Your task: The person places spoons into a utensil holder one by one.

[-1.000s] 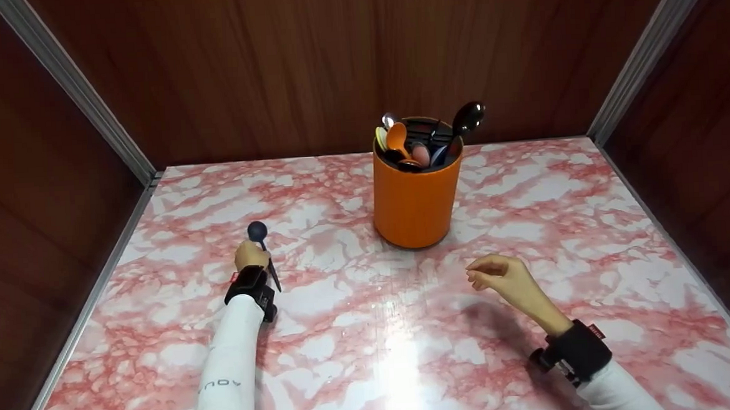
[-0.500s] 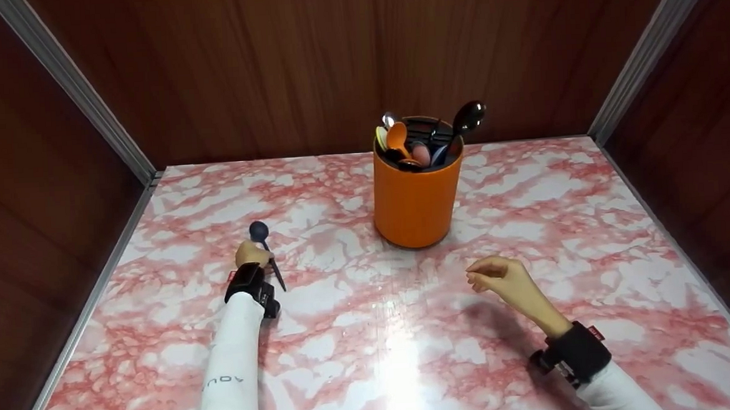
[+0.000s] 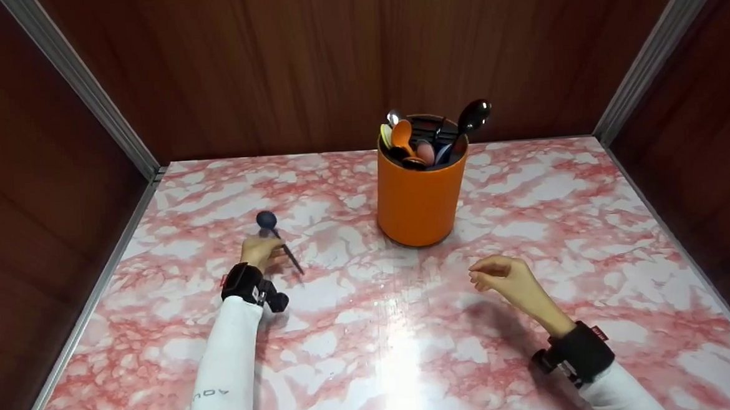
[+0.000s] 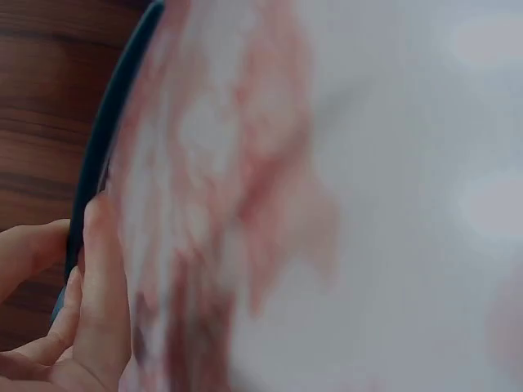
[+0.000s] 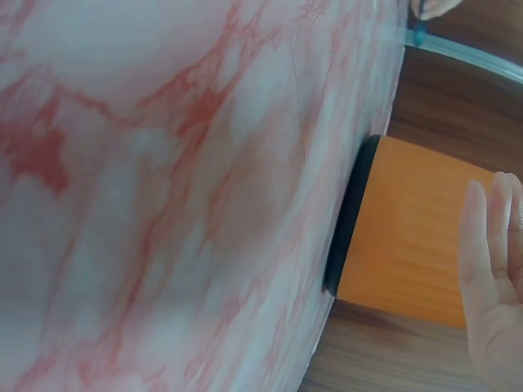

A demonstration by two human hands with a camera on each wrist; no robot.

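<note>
On the left side, my left hand (image 3: 261,250) pinches a dark blue spoon (image 3: 266,220) by its handle. The spoon's round bowl points away from me and its thin handle slants toward the front right. Up close in the left wrist view, the handle (image 4: 110,114) passes between thumb and fingers. My right hand (image 3: 505,277) hovers over the table at the right, fingers loosely bent and holding nothing. Beyond it, at the back, stands an orange utensil holder (image 3: 420,205). Several spoons stick up from it, among them an orange spoon (image 3: 401,134) and a large black spoon (image 3: 475,117).
A red-and-white marbled tabletop (image 3: 346,331) lies under both hands. Dark wood panels (image 3: 270,66) rise at the back and both sides, with grey metal strips (image 3: 84,88) at the corners. Light glares off the front middle of the table.
My left hand has shifted slightly right and away from me, and the spoon has turned so its handle end swings right. The right hand stays put. The head view has shifted a little.
</note>
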